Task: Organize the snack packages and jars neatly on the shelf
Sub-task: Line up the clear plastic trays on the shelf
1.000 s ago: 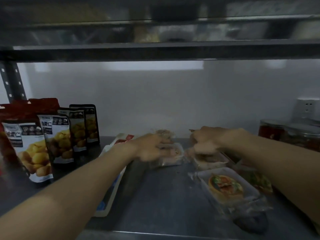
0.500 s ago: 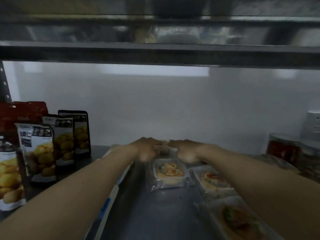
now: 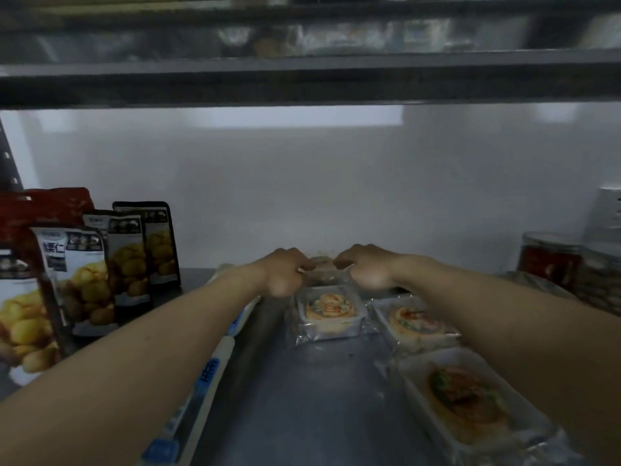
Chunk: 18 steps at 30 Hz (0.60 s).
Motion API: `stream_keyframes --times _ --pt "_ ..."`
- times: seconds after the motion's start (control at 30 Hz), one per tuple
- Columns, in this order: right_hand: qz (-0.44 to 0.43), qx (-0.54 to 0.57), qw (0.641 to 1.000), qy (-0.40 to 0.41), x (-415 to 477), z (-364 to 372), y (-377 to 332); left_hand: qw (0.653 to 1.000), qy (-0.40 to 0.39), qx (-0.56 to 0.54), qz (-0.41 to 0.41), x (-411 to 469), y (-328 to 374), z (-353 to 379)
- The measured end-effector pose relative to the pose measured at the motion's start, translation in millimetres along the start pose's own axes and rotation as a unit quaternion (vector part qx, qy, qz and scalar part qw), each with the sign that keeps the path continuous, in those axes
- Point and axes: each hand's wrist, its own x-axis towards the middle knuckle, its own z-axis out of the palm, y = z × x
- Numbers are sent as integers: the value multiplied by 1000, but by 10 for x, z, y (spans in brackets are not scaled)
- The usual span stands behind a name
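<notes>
Item: rear snack package (image 3: 322,271), at shelf (image 3: 302,398) back, behind tart pack (image 3: 331,312). Left hand (image 3: 284,275), right hand (image 3: 368,270): fingers curled, pinching its side edges. Handling: seat flat, square to wall (image 3: 302,196), in line with tart pack.

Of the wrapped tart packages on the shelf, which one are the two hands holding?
The rearmost package, nearest the back wall: the left hand and right hand pinch its sides. The other three packages lie unheld in front of it.
</notes>
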Motion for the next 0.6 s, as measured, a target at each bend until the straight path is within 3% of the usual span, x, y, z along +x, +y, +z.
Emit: stream_keyframes --times 0.27,0.6 --pt "-14 21 999 25 108 66 41 1000 28 -7 7 68 0 17" --pt "-38 12 999 -27 23 99 112 998 -33 -44 -1 59 -10 56"
